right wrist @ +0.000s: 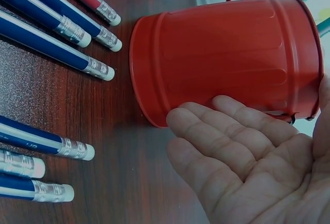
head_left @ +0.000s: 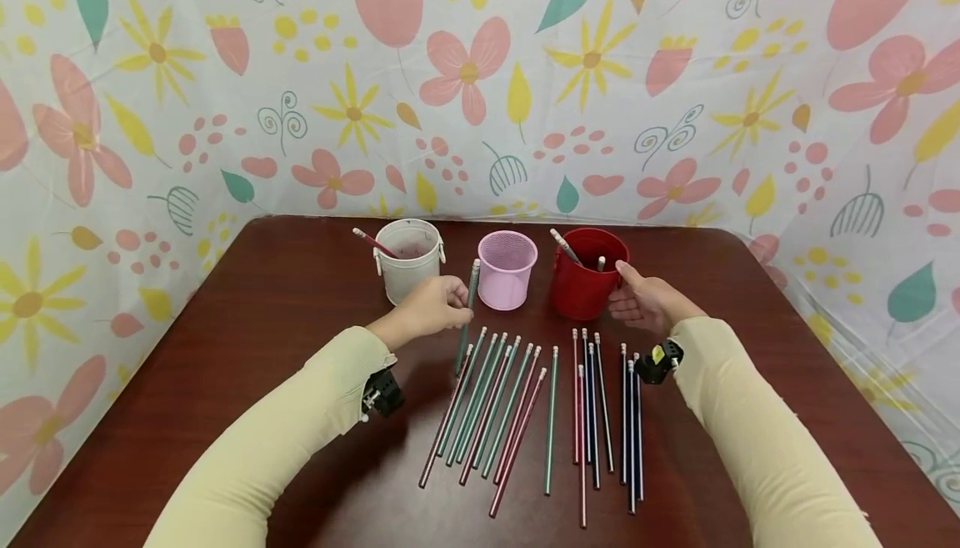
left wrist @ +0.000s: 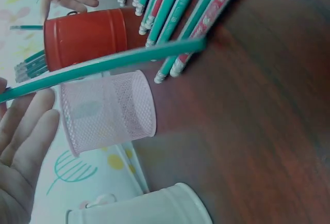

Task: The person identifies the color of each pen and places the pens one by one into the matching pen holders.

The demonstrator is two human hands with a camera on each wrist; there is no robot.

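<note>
My left hand pinches a green pencil near its eraser end. The pencil stands almost upright, point down, in front of the gap between the white bucket and the pink mesh cup. Beside the red bucket, my right hand has its palm turned up and its fingers extended. Its thumb lies at the bucket's rim in the head view. A red pencil leans in the white bucket, and two pencils with white erasers poke out of the red one.
Several green and red pencils lie in a row at centre left. Farther right are red, green and blue pencils, erasers toward the containers. A flowered cloth hangs behind the dark wooden table.
</note>
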